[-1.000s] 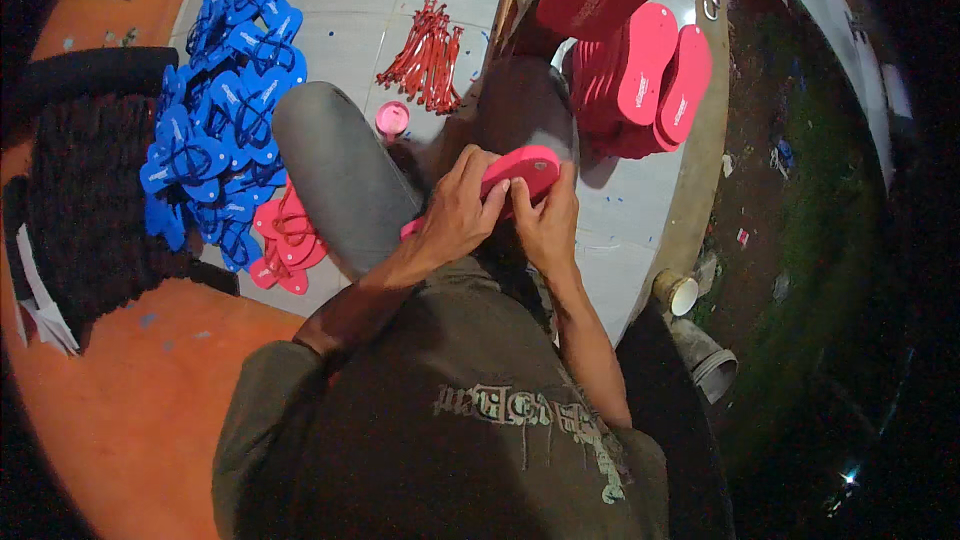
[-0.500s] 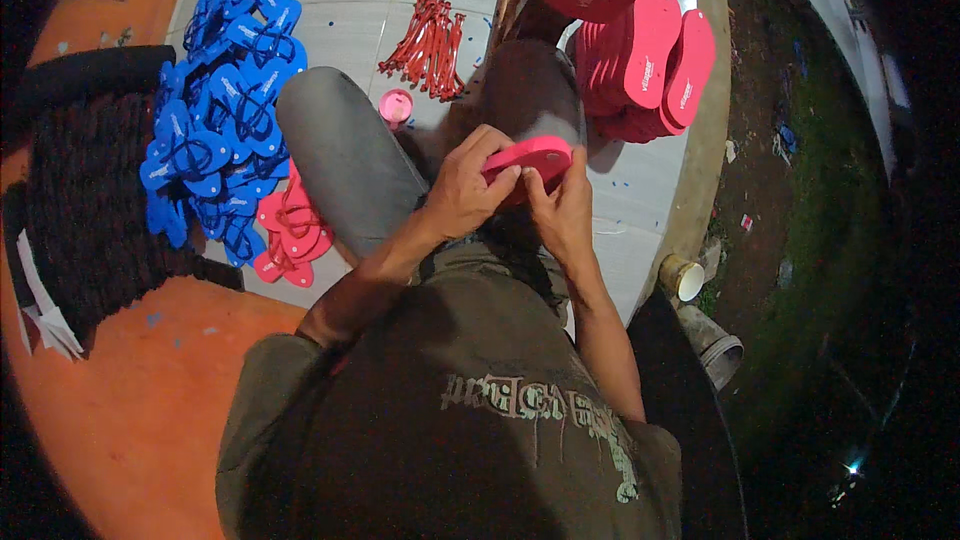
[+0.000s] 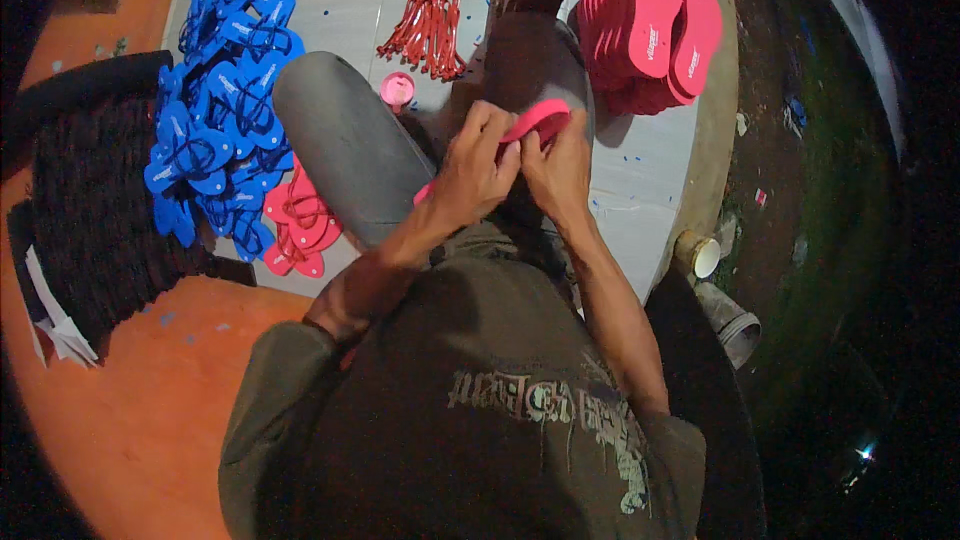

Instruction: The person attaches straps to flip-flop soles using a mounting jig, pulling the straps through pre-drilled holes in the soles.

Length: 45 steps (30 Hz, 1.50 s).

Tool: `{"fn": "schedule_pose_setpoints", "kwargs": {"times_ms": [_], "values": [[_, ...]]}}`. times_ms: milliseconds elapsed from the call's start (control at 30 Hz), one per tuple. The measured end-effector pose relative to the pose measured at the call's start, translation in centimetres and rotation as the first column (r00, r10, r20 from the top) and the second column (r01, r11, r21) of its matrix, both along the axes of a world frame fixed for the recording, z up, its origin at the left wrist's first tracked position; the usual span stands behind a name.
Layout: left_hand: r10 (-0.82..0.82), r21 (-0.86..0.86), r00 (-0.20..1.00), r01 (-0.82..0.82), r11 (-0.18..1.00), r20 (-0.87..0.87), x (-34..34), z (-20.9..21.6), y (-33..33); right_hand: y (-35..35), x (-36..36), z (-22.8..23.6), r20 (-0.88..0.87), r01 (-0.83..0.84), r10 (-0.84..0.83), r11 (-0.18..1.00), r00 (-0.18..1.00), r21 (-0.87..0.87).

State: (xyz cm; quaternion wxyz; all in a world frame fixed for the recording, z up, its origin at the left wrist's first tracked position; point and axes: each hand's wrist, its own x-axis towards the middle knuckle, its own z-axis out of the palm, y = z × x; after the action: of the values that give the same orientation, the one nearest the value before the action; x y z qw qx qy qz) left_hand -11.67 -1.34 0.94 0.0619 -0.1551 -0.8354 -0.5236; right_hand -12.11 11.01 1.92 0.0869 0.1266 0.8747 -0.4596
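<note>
Over my lap, a pink flip-flop sole [image 3: 541,118] is curved upward between my two hands. My left hand [image 3: 482,155] grips its left edge with bent fingers, thumb toward the middle. My right hand [image 3: 557,165] pinches the right side, fingertips close to my left thumb. A pink end shows beneath my left wrist; I cannot tell if it belongs to the same sole. The sole's underside and anything between the fingertips are hidden. Beyond my hands, a bundle of red straps [image 3: 425,28] lies on the tiles, with a small round pink tub [image 3: 397,90] nearer my knee.
A pile of blue flip-flops [image 3: 235,90] lies on the left, with several pink flip-flops [image 3: 300,220] beside my leg. Stacked pink soles [image 3: 650,25] stand far right. A black stack [image 3: 95,210] is at far left; a white-rimmed pot [image 3: 704,258] sits along the right ledge.
The sole has gone from lying flatter, its toe hole showing, to being bent and tilted edge-on. Both hands have shifted slightly away from me, and the whole view has moved a little.
</note>
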Motion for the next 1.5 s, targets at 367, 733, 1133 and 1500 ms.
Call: {"fn": "schedule_pose_setpoints", "kwargs": {"times_ms": [367,733,1133,1500], "values": [[-0.234,0.26,0.836,0.114,0.959,0.496,-2.6,2.2,-2.6,3.5,-1.5,2.9,0.007,-0.112,0.146,0.787,0.989,-0.606],[-0.053,0.887,0.891,-0.441,0.139,0.451,-5.1,3.2,-0.4,4.0,-3.7,1.5,0.109,0.316,-0.472,0.385,0.875,-0.867],[-0.322,0.255,0.814,0.483,0.838,-0.484,-10.5,13.5,0.4,4.4,-7.1,10.0,-0.838,-0.493,-0.09,0.773,0.538,-0.4],[-0.396,0.119,0.712,0.555,0.823,-0.58,-15.0,15.9,1.6,6.7,-11.9,12.2,-0.896,-0.527,-0.011,0.806,0.443,-0.27]]}}
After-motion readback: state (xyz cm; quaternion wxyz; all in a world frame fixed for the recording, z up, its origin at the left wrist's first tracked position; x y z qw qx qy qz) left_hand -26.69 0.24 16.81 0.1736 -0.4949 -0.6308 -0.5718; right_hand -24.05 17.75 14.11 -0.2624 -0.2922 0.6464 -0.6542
